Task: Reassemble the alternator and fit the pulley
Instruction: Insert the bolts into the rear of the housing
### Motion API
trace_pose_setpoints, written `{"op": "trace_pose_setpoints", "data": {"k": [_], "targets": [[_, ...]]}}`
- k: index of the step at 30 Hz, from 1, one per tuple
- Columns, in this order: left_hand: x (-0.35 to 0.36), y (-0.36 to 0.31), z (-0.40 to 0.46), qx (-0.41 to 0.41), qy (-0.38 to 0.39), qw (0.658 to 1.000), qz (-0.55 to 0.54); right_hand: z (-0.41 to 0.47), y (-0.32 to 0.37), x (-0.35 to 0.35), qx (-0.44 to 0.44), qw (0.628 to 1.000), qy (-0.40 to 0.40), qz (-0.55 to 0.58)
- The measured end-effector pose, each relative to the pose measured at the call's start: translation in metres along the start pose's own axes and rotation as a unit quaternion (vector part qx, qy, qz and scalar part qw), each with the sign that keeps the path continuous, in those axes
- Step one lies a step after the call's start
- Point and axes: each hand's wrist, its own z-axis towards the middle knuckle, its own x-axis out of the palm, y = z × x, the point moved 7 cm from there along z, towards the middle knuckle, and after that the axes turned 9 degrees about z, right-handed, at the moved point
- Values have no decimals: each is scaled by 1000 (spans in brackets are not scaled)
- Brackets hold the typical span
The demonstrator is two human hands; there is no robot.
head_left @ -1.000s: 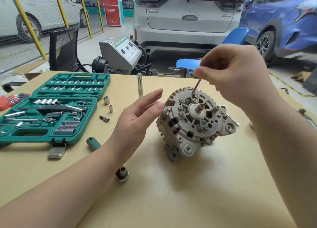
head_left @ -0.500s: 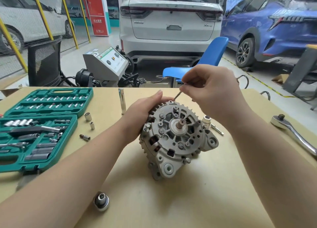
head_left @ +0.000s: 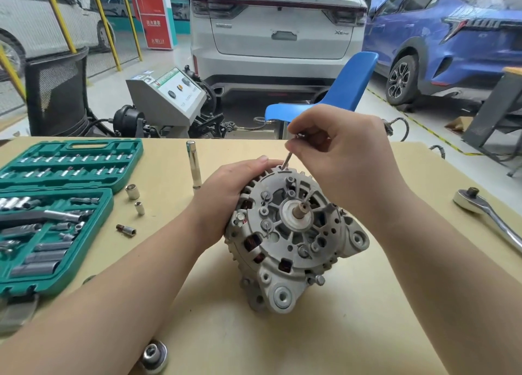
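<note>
The alternator (head_left: 293, 239) is seated near the middle of the tan table (head_left: 324, 340), tilted with its shaft end turned up toward the camera. Bare tabletop is seen in front of it and to its right, as far as the ratchet handle (head_left: 491, 219) by the right edge. On the left, room is narrowed by the open green socket case (head_left: 56, 205), three loose sockets (head_left: 132, 191) and an upright extension bar (head_left: 194, 164); a round pulley-like part (head_left: 154, 356) lies at the near edge. The left hand (head_left: 228, 196) is wrapped over the housing's far left rim, fingers curled on it. The right hand (head_left: 339, 151) is held above the far rim — a thin long bolt (head_left: 287, 160) is pinched between thumb and fingertips, its lower end at the housing's edge.
</note>
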Motion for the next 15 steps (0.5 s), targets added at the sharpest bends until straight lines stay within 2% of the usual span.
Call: {"op": "trace_pose_setpoints", "data": {"k": [5,15], "targets": [[0,1,0,-3,9,1000,-12,-3,3,3,-10,1000,-20,0],[-3,4,0,-19,-9,1000,-14,-4,-1,6,4,1000,21,16]]}}
